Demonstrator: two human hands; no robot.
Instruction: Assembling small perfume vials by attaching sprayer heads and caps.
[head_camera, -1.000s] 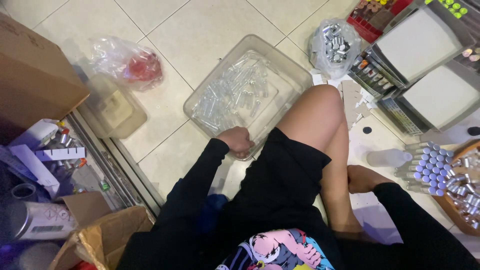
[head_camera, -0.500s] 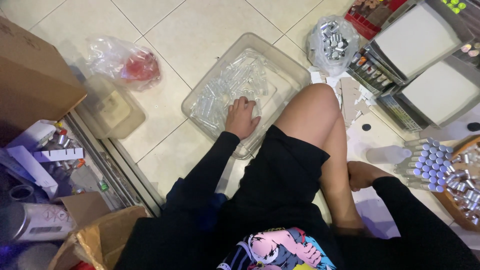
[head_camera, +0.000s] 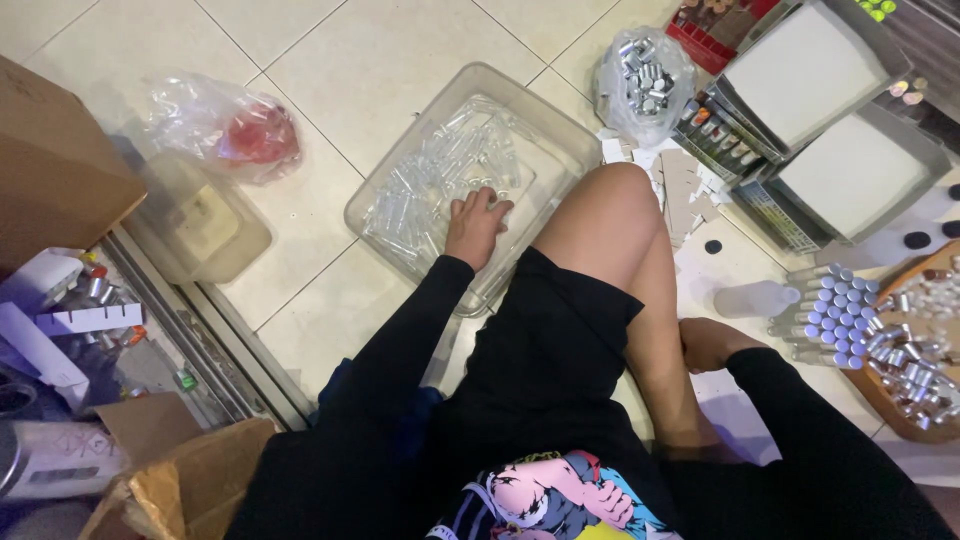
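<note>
Two hands work on opposite sides of a raised bare knee, the person sitting on the pale tiled floor (head_camera: 330, 60). The left hand (head_camera: 474, 222) reaches into a clear rectangular plastic tub (head_camera: 560, 135) that lies on the tiles just ahead of the knee, close enough to be reached without leaning. Its fingers (head_camera: 487, 200) are spread and curled down onto the heap of small clear glass vials (head_camera: 430, 180) filling the tub; whether they have pinched one yet I cannot tell. The right hand (head_camera: 708, 342) rests low on the floor beside the shin, fingers curled in; nothing can be seen in them. Just beyond it stands a tight cluster of blue-capped vials (head_camera: 830, 310), upright, next to a wooden tray of silver-capped vials (head_camera: 915, 375), so filled stock stays apart from the loose empties. A clear bag of silver metal caps (head_camera: 645, 75) sits past the tub's far corner, near flat grey trays (head_camera: 810, 70).
</note>
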